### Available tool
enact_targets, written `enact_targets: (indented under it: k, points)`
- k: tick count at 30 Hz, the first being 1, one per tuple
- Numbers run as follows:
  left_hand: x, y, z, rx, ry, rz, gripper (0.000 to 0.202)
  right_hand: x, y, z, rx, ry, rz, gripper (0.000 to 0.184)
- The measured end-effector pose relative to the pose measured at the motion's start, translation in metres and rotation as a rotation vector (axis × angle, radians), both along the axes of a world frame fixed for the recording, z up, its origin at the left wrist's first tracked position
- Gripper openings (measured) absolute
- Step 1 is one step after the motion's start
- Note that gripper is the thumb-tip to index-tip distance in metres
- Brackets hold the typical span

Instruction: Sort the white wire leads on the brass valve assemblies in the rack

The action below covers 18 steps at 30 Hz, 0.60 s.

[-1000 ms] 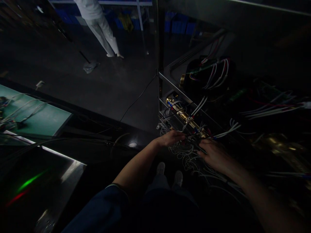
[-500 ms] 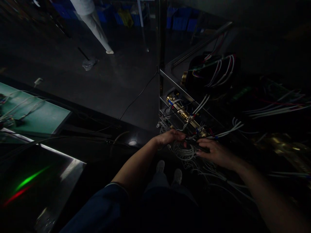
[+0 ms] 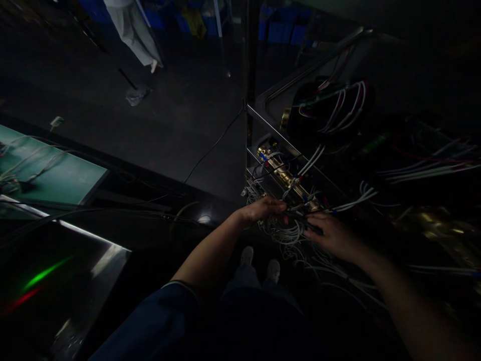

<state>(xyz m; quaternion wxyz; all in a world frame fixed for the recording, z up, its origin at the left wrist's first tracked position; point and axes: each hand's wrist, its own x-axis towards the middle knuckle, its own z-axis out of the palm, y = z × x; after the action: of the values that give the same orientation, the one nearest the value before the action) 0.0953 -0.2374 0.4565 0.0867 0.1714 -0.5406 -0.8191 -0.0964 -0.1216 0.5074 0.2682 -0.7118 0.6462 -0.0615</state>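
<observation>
The scene is dim. My left hand (image 3: 263, 209) reaches into a tangle of thin white wires (image 3: 285, 233) at the front corner of a metal machine frame (image 3: 263, 123), its fingers closed on a dark cable (image 3: 296, 214). My right hand (image 3: 330, 233) lies just to the right, fingers curled on the same dark cable and wires. Directly behind both hands runs a brass fitting (image 3: 283, 175) with blue and red wire ends. How firmly each hand grips is hard to see.
A black part with white and red wire bundles (image 3: 330, 110) sits further back in the frame. More wires (image 3: 424, 168) run off to the right. A green-topped bench (image 3: 56, 175) stands at the left. A person in white (image 3: 131, 30) stands on the dark floor behind.
Both hands have shifted slightly up towards the brass fitting, the right one closing in on the left. The person in white has stepped further away.
</observation>
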Motion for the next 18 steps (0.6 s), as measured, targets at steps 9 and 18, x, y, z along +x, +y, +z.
enact_targets:
  k: [9,18]
  points:
    - [-0.004,-0.002,-0.007,0.078,-0.003,-0.055,0.046,-0.011,-0.003,0.009,0.327,-0.539,-0.145,0.044]
    - [-0.006,-0.002,-0.005,-0.004,0.035,0.010,0.036,-0.005,-0.004,0.007,0.336,-0.550,-0.205,0.048]
